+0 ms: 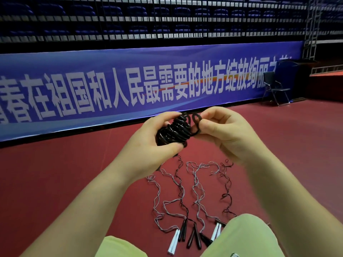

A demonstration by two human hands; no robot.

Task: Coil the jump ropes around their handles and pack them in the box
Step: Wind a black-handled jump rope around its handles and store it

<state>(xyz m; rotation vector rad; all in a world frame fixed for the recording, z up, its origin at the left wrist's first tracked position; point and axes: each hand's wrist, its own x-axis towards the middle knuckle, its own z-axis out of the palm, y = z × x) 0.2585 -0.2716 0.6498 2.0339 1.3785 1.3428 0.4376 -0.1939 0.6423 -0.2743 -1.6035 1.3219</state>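
The person's left hand (157,143) was wrapped around a black jump rope bundle (173,131), the thumb lying across its lower turns and the fingers curled behind it, so that the coiled rope stood roughly upright in the grip, raised above the red floor (55,182). The right hand (220,130) was just beside the bundle and pinched the last black loop of rope (196,120) at its top, thumb and forefinger closed on the strand while the other fingers were curled in. Whether handles lay inside the coil could not be told, since the rope covered them. Below the hands, on the floor between the person's knees, several uncoiled jump ropes (196,190) lay stretched out side by side, some black and some pale grey, their kinked cords running away from the person toward the blue banner (130,86) at the floor's far edge. Their handles rested nearest the person: a white pair (173,242) on the left, black handles (194,236) in the middle, and another white pair (216,231) on the right, partly hidden by the right knee in light green trousers (246,236). A black folding chair (274,88) stood near the banner's right end.
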